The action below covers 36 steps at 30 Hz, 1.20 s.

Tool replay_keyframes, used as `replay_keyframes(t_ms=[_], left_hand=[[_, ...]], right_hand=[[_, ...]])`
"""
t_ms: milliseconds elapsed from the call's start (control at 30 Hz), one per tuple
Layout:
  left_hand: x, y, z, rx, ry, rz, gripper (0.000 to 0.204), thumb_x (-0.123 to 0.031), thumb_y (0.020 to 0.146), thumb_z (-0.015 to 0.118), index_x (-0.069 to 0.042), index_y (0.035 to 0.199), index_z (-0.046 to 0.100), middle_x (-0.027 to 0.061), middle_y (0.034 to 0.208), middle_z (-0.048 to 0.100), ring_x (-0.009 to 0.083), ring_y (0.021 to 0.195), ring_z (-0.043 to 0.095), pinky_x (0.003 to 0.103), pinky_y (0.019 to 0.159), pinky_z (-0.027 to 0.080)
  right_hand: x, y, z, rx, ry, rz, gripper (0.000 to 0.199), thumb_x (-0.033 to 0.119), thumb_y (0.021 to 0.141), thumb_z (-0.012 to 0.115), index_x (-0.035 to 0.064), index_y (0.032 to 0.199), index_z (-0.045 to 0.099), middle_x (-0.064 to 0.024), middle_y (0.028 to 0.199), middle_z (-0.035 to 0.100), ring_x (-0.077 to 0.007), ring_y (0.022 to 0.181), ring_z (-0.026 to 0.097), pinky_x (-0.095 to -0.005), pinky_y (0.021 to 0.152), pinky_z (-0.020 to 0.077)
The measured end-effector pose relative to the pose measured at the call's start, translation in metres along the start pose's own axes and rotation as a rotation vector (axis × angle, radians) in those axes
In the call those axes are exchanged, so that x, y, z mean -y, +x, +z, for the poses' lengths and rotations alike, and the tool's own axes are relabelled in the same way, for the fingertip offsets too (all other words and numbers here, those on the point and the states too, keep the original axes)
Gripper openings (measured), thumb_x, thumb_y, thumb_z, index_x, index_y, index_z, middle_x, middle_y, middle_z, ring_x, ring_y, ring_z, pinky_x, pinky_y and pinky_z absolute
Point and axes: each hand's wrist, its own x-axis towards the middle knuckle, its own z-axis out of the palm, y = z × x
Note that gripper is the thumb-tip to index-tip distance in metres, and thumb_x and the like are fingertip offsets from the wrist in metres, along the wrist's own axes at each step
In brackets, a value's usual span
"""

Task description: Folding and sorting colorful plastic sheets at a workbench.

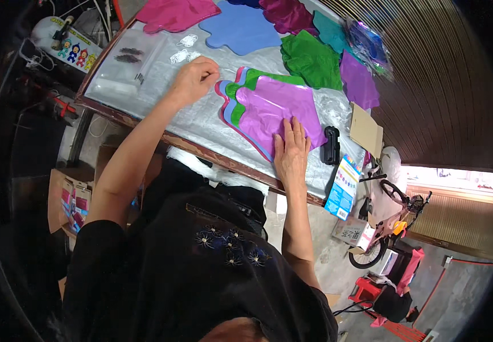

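A stack of thin, wavy-edged shaped sheets lies on the table, with a shiny purple sheet point(278, 102) on top. Edges of green point(238, 114), blue and pink sheets show from underneath it. My right hand point(292, 149) rests flat on the purple sheet's near right part, fingers stretched out. Left of the stack, my left hand point(194, 81) hovers by the table with thumb and fingers pinched together; whatever may be between them is too small to make out. Small white looped bundles point(184, 56) lie just beyond that hand. A black stapler-like tool point(331, 145) sits right of the stack.
Along the far side are piles of pink point(178, 12), blue point(241, 28), green point(313, 60) and purple point(359, 80) sheets. A clear plastic bag point(122, 65) with dark strips lies at left. A cardboard piece point(366, 130) and a printed blue-white card point(343, 185) are at the right edge.
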Motion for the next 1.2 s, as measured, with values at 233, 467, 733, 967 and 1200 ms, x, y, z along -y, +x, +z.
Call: replay_keyframes(t_ms=[233,467,733,967,1200], left_hand=[[0.006,-0.002,-0.004,0.013,-0.048,-0.024,0.012,-0.008,0.094,0.069,0.003,0.098,0.071,0.0111,0.114,0.066,0.0174,0.092,0.068,0.029,0.082,0.057],[-0.001,0.002,-0.002,0.006,-0.049,0.009,0.008,-0.005,0.094,0.068,0.001,0.099,0.072,0.0095,0.111,0.066,0.0173,0.094,0.067,0.029,0.081,0.056],[-0.03,0.136,-0.032,-0.029,0.297,0.273,0.015,-0.005,0.091,0.071,-0.001,0.104,0.074,0.0131,0.097,0.074,0.0231,0.08,0.071,0.032,0.073,0.055],[0.087,0.284,-0.001,-0.009,0.677,0.395,0.019,-0.014,0.089,0.067,-0.005,0.104,0.076,0.0167,0.1,0.074,0.0355,0.091,0.072,0.045,0.084,0.056],[0.138,0.332,0.036,0.014,0.778,0.345,0.014,-0.014,0.088,0.068,-0.008,0.098,0.076,0.0183,0.089,0.075,0.033,0.075,0.072,0.044,0.067,0.056]], right_hand=[[0.008,-0.027,-0.039,-0.25,0.12,0.021,0.034,0.012,0.1,0.062,-0.0006,0.131,0.062,-0.0209,0.139,0.06,-0.0388,0.129,0.055,-0.0474,0.11,0.0408],[-0.018,-0.062,-0.033,-0.376,0.211,0.313,0.014,0.005,0.097,0.064,-0.0024,0.107,0.07,-0.0153,0.093,0.069,-0.0259,0.078,0.063,-0.0359,0.07,0.0498],[-0.014,-0.065,-0.025,-0.425,0.238,0.291,0.011,0.005,0.097,0.065,-0.003,0.101,0.073,-0.0096,0.076,0.066,-0.0148,0.06,0.055,-0.0297,0.057,0.0446],[-0.013,-0.066,-0.026,-0.363,0.199,0.369,0.01,0.004,0.096,0.067,-0.0024,0.099,0.074,-0.0077,0.07,0.064,-0.0123,0.056,0.053,-0.0287,0.052,0.0414],[-0.017,-0.065,-0.03,-0.357,0.133,0.386,0.01,0.005,0.096,0.068,-0.0022,0.099,0.075,-0.0057,0.066,0.063,-0.0096,0.054,0.053,-0.0262,0.051,0.0406]])
